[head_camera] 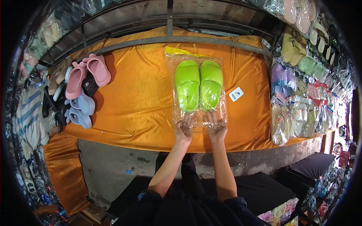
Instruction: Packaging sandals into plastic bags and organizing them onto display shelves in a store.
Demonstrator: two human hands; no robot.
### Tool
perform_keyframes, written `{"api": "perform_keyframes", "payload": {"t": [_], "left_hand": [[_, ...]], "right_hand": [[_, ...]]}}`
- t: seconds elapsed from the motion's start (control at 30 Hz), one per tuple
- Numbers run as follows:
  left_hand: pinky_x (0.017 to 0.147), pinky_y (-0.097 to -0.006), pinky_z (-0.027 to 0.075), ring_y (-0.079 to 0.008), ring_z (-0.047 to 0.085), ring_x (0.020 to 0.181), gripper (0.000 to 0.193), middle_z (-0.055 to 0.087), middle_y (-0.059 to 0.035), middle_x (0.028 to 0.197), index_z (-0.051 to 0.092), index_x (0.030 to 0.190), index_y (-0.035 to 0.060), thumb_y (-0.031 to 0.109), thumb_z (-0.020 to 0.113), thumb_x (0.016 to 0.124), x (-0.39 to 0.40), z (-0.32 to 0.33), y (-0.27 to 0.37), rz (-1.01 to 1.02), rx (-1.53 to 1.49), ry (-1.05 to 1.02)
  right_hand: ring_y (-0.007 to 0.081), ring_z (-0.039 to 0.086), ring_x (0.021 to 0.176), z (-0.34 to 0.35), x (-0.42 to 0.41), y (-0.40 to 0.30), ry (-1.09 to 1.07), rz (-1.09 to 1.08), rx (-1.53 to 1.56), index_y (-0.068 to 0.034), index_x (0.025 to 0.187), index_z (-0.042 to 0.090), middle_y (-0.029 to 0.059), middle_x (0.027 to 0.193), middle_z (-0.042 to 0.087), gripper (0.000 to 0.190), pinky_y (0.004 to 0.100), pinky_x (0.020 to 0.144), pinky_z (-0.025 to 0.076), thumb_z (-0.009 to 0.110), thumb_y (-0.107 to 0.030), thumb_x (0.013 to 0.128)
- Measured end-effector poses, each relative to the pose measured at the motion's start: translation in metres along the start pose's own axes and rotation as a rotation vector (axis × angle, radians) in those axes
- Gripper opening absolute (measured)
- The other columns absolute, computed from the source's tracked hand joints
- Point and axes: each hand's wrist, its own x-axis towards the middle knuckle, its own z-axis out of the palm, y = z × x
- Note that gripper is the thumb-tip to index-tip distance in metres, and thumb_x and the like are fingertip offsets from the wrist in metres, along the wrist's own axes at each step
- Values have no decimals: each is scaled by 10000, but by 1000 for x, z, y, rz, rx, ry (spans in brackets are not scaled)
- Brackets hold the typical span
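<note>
A pair of lime-green slide sandals (187, 84) lies side by side inside a clear plastic bag (198, 120) on a table covered with orange satin cloth (135, 93). The bag's far end carries a yellow strip (181, 51) with writing. My left hand (183, 131) grips the near left corner of the bag, its fingers reaching in at the mouth under the plastic. On the near right corner, my right hand (216, 128) holds the bag's edge in the same way. Both palms face up, just short of the sandals' heels.
A white tag (236, 94) with printing lies right of the bag. Pink clogs (99, 70) and light-blue sandals (80, 108) stand at the left. Bagged footwear (302, 113) is packed along the right. A metal rail (169, 39) crosses the table's far side.
</note>
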Motion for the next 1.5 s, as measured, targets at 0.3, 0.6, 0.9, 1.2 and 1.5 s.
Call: {"api": "perform_keyframes", "payload": {"t": [0.3,0.6,0.9,1.2,1.5], "left_hand": [[832,-365,470,-216,573,894,186,587,-93,971,491,988,27,167,437,878,-11,-32,27,41,8,-51],[831,-295,411,-144,479,971,246,486,-43,1036,455,1017,88,216,571,841,-57,-43,104,474,882,232],[1031,-390,223,-291,335,1207,347,399,-135,1267,414,1210,33,131,425,878,61,158,68,1464,1608,-691],[1045,-505,120,-302,170,1298,567,221,-148,1385,296,1319,103,340,491,842,30,53,36,1358,2342,-346],[987,-473,242,-346,322,1188,635,321,-224,1289,258,1297,-6,340,520,833,-6,-26,52,1166,2092,-127]], "right_hand": [[172,526,822,-27,-37,-15,137,-120,-282,-58,961,504,53,884,550,214,331,708,436,458,-255,893],[177,496,947,-77,-76,-76,342,-667,-907,-32,1127,427,104,1026,497,275,311,822,408,434,-204,913],[303,411,1137,123,86,-57,-399,-1215,-1735,25,1105,496,193,1189,460,279,363,983,294,389,-98,879],[341,215,1268,34,39,13,-186,-1216,-2231,-39,1318,286,177,1363,262,530,468,1025,198,454,-224,851],[396,269,1185,-40,-11,2,108,-984,-1919,7,1306,272,247,1298,295,578,505,977,216,490,-256,841]]}}
